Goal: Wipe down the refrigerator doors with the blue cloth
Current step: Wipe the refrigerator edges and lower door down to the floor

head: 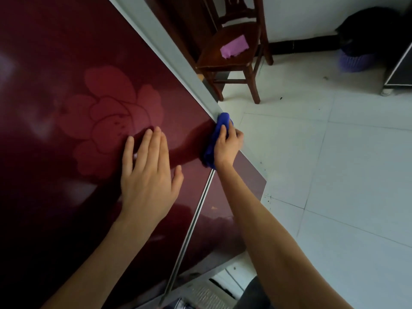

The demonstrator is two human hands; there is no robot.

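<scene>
The refrigerator door is glossy dark red with a pale flower pattern and fills the left of the view. A metal strip divides it from the lower door. My left hand lies flat on the upper door, fingers spread, holding nothing. My right hand grips the bunched blue cloth and presses it against the door's right edge, just above the strip. Part of the cloth is hidden under my fingers.
A grey side panel runs along the refrigerator's right edge. Behind it stands a dark wooden chair with a pink cloth on its seat. White floor tiles spread to the right. A purple basket and a dark cabinet stand at far right.
</scene>
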